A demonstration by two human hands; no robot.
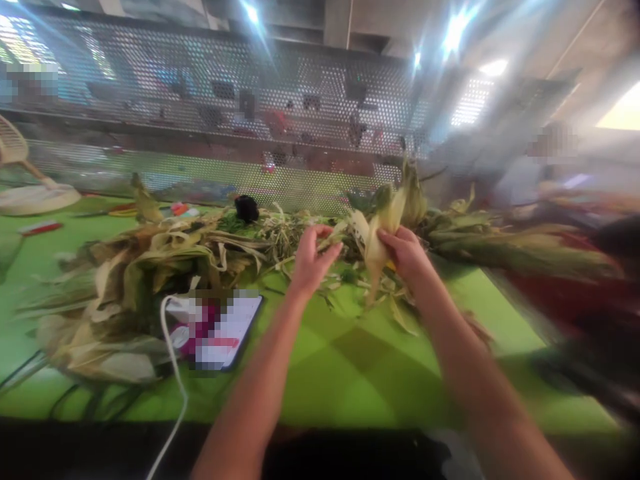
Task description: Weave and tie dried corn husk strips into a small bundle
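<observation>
Over the green tabletop, my right hand pinches a pale corn husk that hangs down below the fingers. My left hand is just to the left, its thumb and fingers apart around the edge of some dry leaf strips. No firm hold shows there. Behind both hands lies a heap of shredded husk strips. More green and yellow husks stand up behind my right hand.
A large pile of dried husks covers the left of the table. Beside it lies a phone with a white cable. A black object sits at the back, before a perforated metal screen. Long green leaves spread rightward.
</observation>
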